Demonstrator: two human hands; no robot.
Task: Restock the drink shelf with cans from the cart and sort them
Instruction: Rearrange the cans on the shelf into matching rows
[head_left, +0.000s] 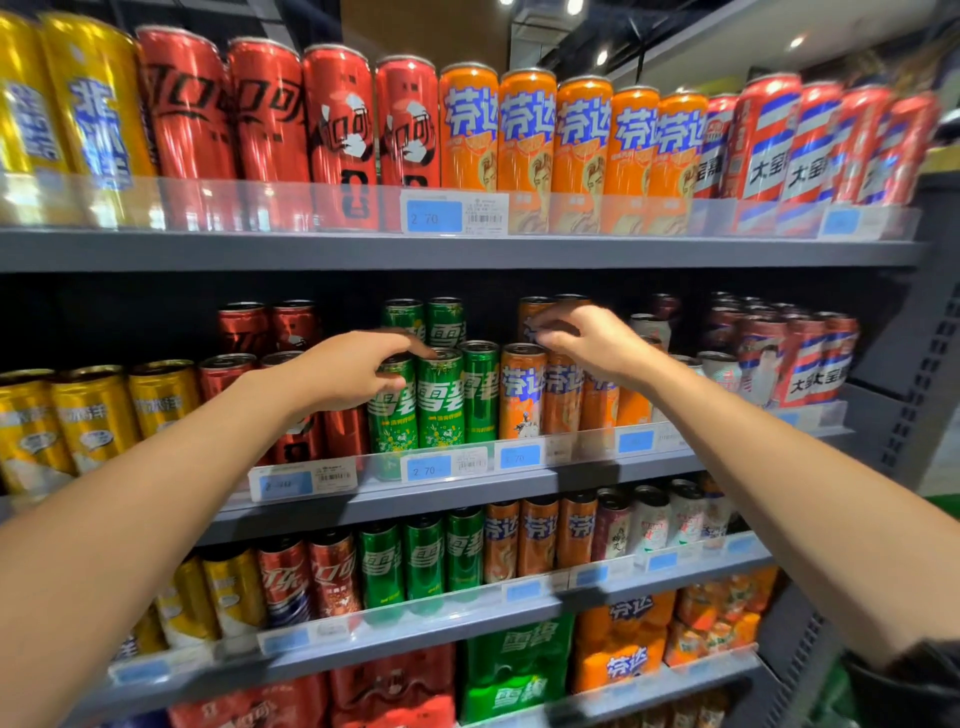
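We face a tall grey metal drink shelf (467, 249) with several tiers, each fronted by a clear plastic lip carrying blue price tags. Taking the second tier from the top as our landmark, the tier above it holds tall slim cans in colour blocks: yellow cans (78, 119) at the left, then red cola cans (270, 130), orange cans (524, 140), and red, white and blue striped cans (769, 140) at the right. The tier below the landmark repeats that order with shorter rows, and under that lie shrink-wrapped multipacks in red, green and orange.

On the landmark tier itself, a row of green lemon-lime cans (441, 400) stands in the middle, with a row of orange soda cans (522, 389) touching it on the right and red cans on its left.

Our left hand (358, 371) reaches in over the green row, fingers curled down around the top of the leftmost front green can (387, 415), thumb against its side. Our right hand (587, 340) reaches deeper, its fingers curled over the rim of an orange can (535, 312) farther back in the orange row; whether it truly grips, we cannot tell.
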